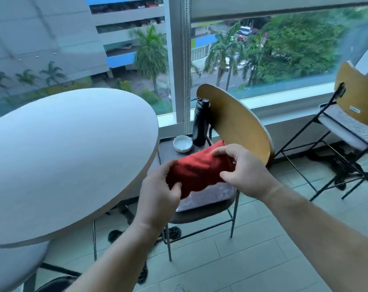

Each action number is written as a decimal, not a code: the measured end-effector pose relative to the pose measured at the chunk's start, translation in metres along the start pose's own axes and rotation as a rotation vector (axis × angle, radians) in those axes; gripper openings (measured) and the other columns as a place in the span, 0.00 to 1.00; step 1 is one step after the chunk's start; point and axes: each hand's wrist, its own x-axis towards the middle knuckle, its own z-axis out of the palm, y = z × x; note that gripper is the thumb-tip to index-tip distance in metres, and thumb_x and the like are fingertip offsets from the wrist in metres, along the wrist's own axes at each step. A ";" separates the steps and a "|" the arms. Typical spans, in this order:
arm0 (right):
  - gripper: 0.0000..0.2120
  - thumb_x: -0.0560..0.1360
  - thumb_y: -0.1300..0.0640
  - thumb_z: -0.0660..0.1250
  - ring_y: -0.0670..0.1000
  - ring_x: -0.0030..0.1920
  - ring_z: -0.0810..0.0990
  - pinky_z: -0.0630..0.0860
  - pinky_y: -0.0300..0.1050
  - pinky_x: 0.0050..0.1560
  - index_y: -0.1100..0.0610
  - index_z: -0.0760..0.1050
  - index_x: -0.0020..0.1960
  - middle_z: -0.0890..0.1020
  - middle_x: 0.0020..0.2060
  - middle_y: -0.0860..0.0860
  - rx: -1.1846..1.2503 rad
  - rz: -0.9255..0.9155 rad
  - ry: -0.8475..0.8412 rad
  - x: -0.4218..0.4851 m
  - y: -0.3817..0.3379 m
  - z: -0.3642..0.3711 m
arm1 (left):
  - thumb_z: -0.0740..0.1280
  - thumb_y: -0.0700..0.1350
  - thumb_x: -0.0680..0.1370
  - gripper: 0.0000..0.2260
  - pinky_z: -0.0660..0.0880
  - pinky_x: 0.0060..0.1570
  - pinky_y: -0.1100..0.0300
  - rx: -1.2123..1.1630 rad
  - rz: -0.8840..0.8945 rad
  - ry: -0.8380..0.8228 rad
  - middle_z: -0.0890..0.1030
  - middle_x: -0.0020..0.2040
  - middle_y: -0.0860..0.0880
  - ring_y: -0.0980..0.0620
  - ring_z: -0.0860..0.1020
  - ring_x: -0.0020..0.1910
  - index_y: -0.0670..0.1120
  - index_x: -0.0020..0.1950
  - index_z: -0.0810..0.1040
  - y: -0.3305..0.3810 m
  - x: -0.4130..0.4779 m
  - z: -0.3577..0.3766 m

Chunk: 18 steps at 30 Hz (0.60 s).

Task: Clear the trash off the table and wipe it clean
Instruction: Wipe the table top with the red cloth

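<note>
We hold the red cloth (196, 172) bunched between our left hand (157, 197) and right hand (245, 171), both gripping it, seemingly readying it to wipe the table (63, 154) on our left.

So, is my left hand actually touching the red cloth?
Touching. The head view shows the left hand pinching the red cloth between thumb and fingers.
</note>
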 end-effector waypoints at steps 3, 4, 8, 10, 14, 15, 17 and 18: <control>0.24 0.69 0.69 0.72 0.45 0.57 0.77 0.65 0.21 0.57 0.47 0.82 0.59 0.80 0.56 0.44 -0.119 -0.006 0.075 0.016 0.017 0.012 | 0.71 0.38 0.74 0.19 0.81 0.58 0.52 0.028 -0.042 -0.017 0.84 0.51 0.55 0.57 0.82 0.52 0.55 0.61 0.82 -0.021 0.020 0.016; 0.21 0.70 0.68 0.72 0.44 0.56 0.77 0.66 0.22 0.55 0.47 0.83 0.57 0.80 0.55 0.44 -0.134 0.009 0.100 0.022 0.025 0.016 | 0.71 0.39 0.74 0.16 0.82 0.55 0.54 0.021 -0.058 -0.020 0.84 0.50 0.55 0.58 0.83 0.50 0.55 0.58 0.83 -0.029 0.027 0.023; 0.10 0.75 0.61 0.75 0.43 0.51 0.78 0.69 0.26 0.50 0.45 0.84 0.49 0.77 0.52 0.43 -0.135 0.098 0.119 0.042 0.054 0.025 | 0.73 0.43 0.78 0.05 0.76 0.45 0.71 0.030 -0.141 -0.016 0.80 0.48 0.53 0.63 0.80 0.47 0.54 0.46 0.84 -0.050 0.049 0.046; 0.07 0.75 0.57 0.76 0.45 0.56 0.79 0.74 0.33 0.56 0.46 0.84 0.48 0.76 0.57 0.43 -0.046 0.163 0.107 0.053 0.074 0.030 | 0.73 0.45 0.78 0.03 0.77 0.49 0.67 -0.031 -0.203 -0.004 0.79 0.49 0.51 0.61 0.79 0.48 0.51 0.45 0.84 -0.059 0.061 0.058; 0.02 0.77 0.52 0.72 0.55 0.55 0.84 0.82 0.59 0.62 0.47 0.82 0.49 0.84 0.52 0.51 0.360 0.370 0.078 0.069 0.115 0.047 | 0.72 0.47 0.80 0.06 0.84 0.52 0.51 -0.412 -0.529 -0.018 0.87 0.48 0.42 0.46 0.86 0.49 0.46 0.50 0.85 -0.083 0.080 0.091; 0.02 0.78 0.52 0.71 0.56 0.53 0.85 0.82 0.60 0.60 0.48 0.81 0.50 0.85 0.49 0.54 0.420 0.406 0.087 0.070 0.125 0.054 | 0.72 0.48 0.80 0.07 0.84 0.54 0.49 -0.520 -0.604 -0.006 0.88 0.49 0.42 0.44 0.86 0.50 0.45 0.52 0.85 -0.091 0.082 0.100; 0.03 0.80 0.54 0.71 0.57 0.54 0.86 0.84 0.59 0.59 0.48 0.81 0.54 0.87 0.50 0.54 0.519 0.462 0.090 0.069 0.144 0.069 | 0.76 0.48 0.77 0.11 0.84 0.54 0.49 -0.585 -0.672 0.014 0.88 0.49 0.43 0.43 0.86 0.50 0.43 0.54 0.83 -0.102 0.082 0.118; 0.07 0.80 0.57 0.71 0.57 0.55 0.87 0.83 0.59 0.60 0.47 0.80 0.57 0.87 0.52 0.53 0.588 0.490 0.069 0.068 0.154 0.075 | 0.78 0.46 0.73 0.14 0.84 0.54 0.48 -0.576 -0.686 0.007 0.88 0.49 0.43 0.41 0.86 0.51 0.43 0.55 0.82 -0.108 0.081 0.127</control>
